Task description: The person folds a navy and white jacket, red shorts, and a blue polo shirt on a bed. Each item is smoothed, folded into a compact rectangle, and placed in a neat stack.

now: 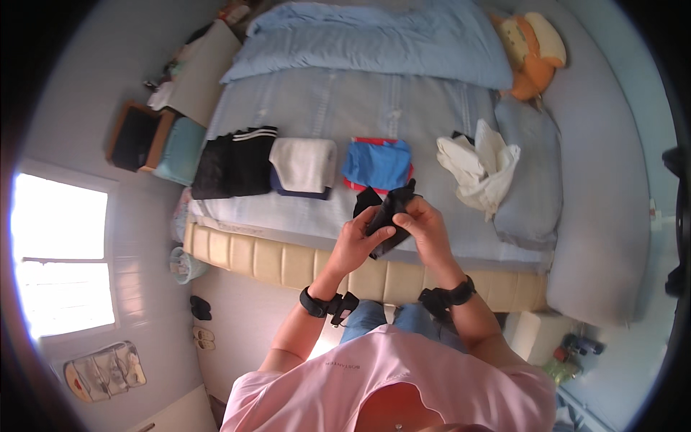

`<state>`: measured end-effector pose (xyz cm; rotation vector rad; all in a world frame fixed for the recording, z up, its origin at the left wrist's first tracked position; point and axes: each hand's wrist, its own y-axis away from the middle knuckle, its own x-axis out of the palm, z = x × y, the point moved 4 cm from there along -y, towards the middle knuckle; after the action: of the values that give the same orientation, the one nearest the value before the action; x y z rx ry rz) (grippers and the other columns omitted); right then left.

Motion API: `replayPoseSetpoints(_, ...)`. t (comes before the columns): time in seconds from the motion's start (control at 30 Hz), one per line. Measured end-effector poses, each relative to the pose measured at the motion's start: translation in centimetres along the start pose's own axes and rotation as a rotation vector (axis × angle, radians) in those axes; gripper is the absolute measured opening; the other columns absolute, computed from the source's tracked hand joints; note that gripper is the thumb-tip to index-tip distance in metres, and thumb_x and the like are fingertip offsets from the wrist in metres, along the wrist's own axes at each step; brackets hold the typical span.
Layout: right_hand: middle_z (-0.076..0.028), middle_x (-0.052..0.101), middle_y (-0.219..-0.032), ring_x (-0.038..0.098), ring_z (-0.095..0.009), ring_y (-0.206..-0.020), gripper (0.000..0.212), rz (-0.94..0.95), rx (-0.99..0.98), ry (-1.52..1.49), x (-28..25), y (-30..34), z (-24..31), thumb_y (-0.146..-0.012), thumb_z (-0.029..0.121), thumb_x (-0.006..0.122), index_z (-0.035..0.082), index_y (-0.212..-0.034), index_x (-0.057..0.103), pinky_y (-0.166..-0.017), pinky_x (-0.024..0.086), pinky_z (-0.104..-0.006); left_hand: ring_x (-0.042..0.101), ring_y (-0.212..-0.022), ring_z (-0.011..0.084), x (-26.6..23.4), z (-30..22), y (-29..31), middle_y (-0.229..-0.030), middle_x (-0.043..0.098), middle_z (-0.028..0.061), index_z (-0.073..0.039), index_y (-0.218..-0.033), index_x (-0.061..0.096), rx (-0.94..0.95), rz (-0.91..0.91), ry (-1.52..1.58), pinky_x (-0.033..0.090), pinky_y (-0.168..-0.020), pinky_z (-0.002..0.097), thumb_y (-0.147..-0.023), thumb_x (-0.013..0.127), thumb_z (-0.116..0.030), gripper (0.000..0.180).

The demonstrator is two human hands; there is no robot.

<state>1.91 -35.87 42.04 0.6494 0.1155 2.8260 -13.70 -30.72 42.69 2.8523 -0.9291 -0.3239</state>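
Above the front edge of the bed, my left hand [355, 243] and my right hand [425, 227] both grip a small black cloth item [389, 217], fingers and thumbs closed on it. It looks bunched or folded; its exact kind cannot be made out. A black flap [367, 199] shows beyond my left fingers, and whether it belongs to the same piece is unclear. Just past my hands lies a folded blue garment [378, 164] on top of a red one [369, 140]. To its left are a folded light grey garment [306, 160] over a navy one, and folded black clothes [234, 165] with white stripes.
A crumpled white cloth [479, 165] lies on the bed [309, 97] at right. A blue quilt [367, 39] covers the far end, beside an orange plush toy [533, 57]. The padded bed edge [288, 259] runs before me. A basket [187, 265] stands at the left.
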Motion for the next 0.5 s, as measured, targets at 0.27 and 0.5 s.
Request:
replayPoseSetpoints(0.27, 0.005, 0.058, -0.084, 0.052, -0.002, -0.075, 0.017, 0.126, -0.225, 0.201, 4.7, -0.4, 12.6, -0.094, 0.014, 0.073, 0.007, -0.092, 0.058, -0.067, 0.043, -0.0199, 0.051, -0.083, 0.0058, -8.1, -8.6, 1.2, -0.086, 0.064, -0.002, 0.006, -0.109, 0.064, 0.229, -0.353, 0.077, 0.047, -0.075, 0.0266, -0.1, 0.064, -0.017, 0.025)
replayPoseSetpoints(0.5, 0.0, 0.068, -0.095, 0.06, -0.005, -0.086, 0.022, 0.043, -0.574, 0.717, 3.7, -0.9, 23.2, -0.095, 0.014, 0.071, -0.001, -0.11, 0.066, -0.079, 0.048, -0.0212, 0.058, -0.087, 0.0039, -16.0, -16.0, 3.2, -0.098, 0.069, -0.0009, 0.008, -0.117, 0.067, 0.49, -0.63, 0.132, 0.048, -0.078, 0.0205, -0.098, 0.066, -0.013, 0.028)
